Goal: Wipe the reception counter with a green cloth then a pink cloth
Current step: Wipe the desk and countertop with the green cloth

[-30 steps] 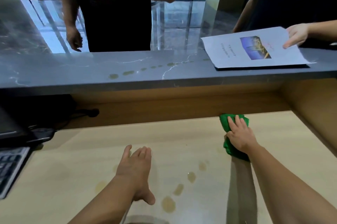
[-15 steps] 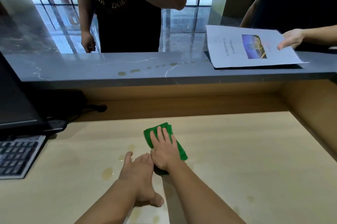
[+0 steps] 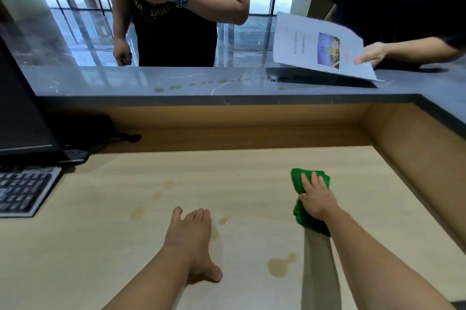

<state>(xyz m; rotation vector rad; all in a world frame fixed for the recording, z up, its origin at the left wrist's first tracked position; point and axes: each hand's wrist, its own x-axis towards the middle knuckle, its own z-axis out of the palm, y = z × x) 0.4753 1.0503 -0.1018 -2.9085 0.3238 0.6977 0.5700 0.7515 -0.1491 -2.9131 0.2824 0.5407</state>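
Green cloth (image 3: 310, 200) bunched on wooden desk (image 3: 100, 246), right of centre | right hand (image 3: 318, 202) pressed flat on it, fingers spread, likely for wiping pressure | left hand (image 3: 190, 234) open, palm down, bracing | tan spills (image 3: 278, 265) remain near | upper counter (image 3: 126, 82) spotted, unwiped | pink cloth not seen.

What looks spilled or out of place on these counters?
Brownish droplets dot the wooden desk between the hands, and a trail of spots crosses the grey upper counter. The right hand presses the green cloth away from them.
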